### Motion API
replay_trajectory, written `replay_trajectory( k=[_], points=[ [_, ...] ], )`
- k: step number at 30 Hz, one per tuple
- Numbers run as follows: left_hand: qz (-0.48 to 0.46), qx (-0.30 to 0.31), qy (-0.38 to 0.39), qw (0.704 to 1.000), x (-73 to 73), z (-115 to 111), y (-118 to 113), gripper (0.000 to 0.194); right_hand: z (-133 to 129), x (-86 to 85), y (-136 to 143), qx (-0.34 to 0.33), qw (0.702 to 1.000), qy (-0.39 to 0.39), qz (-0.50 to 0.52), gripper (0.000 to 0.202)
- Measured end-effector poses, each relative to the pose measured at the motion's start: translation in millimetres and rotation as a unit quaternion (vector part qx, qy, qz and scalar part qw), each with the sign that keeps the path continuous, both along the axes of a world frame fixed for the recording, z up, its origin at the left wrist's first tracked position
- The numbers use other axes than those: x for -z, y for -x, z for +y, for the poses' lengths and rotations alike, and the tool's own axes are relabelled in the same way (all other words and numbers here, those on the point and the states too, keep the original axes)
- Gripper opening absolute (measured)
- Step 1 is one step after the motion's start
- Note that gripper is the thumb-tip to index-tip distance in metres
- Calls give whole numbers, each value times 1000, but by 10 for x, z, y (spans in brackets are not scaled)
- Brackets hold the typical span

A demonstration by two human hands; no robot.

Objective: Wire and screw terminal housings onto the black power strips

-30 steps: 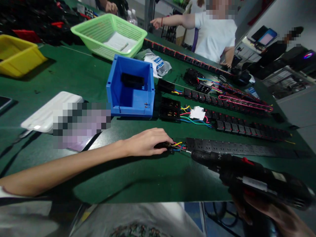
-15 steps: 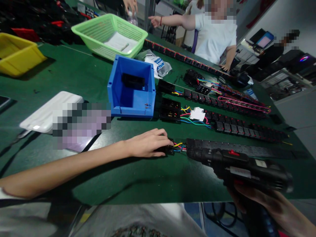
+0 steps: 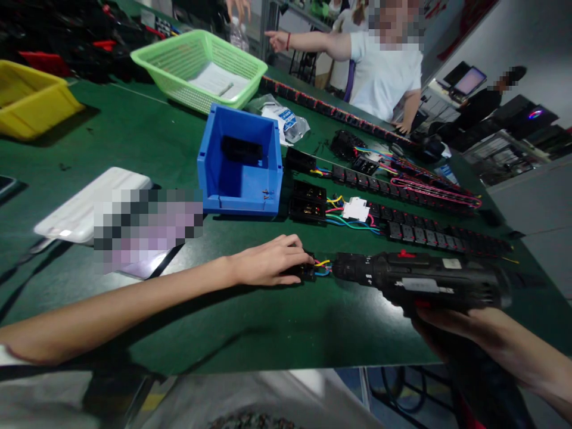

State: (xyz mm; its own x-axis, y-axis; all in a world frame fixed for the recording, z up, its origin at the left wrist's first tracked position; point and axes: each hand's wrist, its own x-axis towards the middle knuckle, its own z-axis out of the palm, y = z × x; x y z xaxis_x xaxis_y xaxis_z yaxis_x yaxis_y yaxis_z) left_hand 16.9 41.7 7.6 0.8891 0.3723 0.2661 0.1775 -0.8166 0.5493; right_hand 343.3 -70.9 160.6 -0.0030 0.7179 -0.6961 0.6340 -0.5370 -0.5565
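My left hand [image 3: 272, 262] rests on the green table with its fingers curled over a small black housing [image 3: 307, 269], which they partly cover. Short yellow, red and blue wires [image 3: 322, 266] run out of that housing to the right. My right hand [image 3: 465, 322] is closed round the handle of a black cordless drill [image 3: 415, 280] with a red switch on top. The drill lies level, its chuck pointing left at the wires and the housing. Its body hides most of the strip behind it; whether the tip touches anything I cannot tell.
Beyond my left hand stands a blue bin [image 3: 241, 202] with a black part and some screws. Wired black socket strips [image 3: 424, 235] lie to the right. A green basket [image 3: 156, 71], yellow bin [image 3: 40, 119], white power bank [image 3: 89, 202] and phone are leftward. Another person [image 3: 384, 77] stands opposite.
The drill has swung from a slant to nearly level, its rear end rising and moving slightly left with my right hand. My left hand has stayed on the black housing.
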Motion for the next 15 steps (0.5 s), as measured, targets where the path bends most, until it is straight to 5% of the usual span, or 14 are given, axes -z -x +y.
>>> replay_trajectory(
  k=[6,15],
  points=[
    [-3,-1,3,1000,4,-1,6,44,193,-223,169,-86,991,-54,-88,53],
    [-13,-12,-12,1000,-11,-8,5,45,485,-386,530,-195,978,-66,-32,51]
  ],
)
